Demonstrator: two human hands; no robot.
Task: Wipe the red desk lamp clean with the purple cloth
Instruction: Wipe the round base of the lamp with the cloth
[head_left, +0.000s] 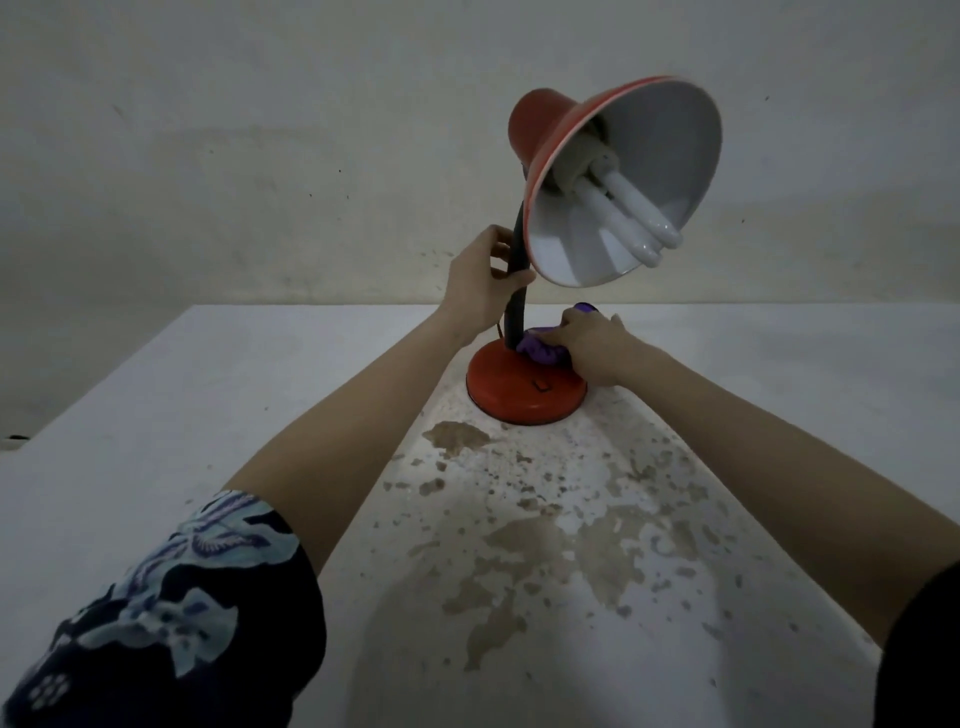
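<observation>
Red metal desk lamp (540, 130) stands near the far edge of the worn white table (208, 415), judged top-heavy with a fragile bulb (631, 218): left hand (480, 283) grips its black flexible neck (519, 306), right hand (592, 345) clutches the soft bunched purple cloth (540, 352) against its base (511, 382).

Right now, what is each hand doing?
Left hand: grips the black bendable lamp neck.
Right hand: holds the crumpled purple cloth on the round red lamp base.

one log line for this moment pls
step: base wipe | left hand: grips black flexible lamp neck | right hand: holds crumpled purple cloth on round red lamp base
</observation>
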